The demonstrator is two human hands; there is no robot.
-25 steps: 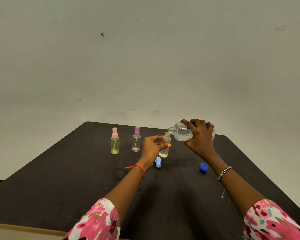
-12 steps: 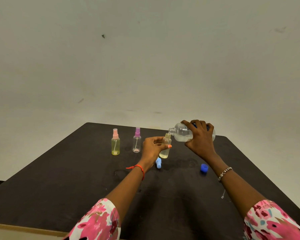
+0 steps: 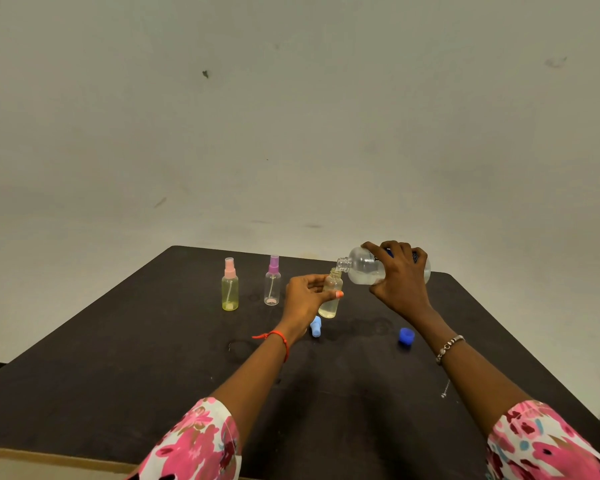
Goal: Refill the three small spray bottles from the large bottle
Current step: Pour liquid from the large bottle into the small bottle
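Liquid (pale yellow) half-fills open small bottle (image 3: pixel 330 296) under tipped large bottle (image 3: pixel 364 270).

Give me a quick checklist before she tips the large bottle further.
1. Large clear plastic bottle gripped by right hand: ok.
2. Small uncapped clear bottle steadied by left hand: ok.
3. Large bottle's mouth over the small bottle's neck: ok.
4. Light blue spray top and dark blue cap lying clear of the pour: ok.
5. Room left in the small bottle: ok, low.
6. Liquid flowing: cannot tell.
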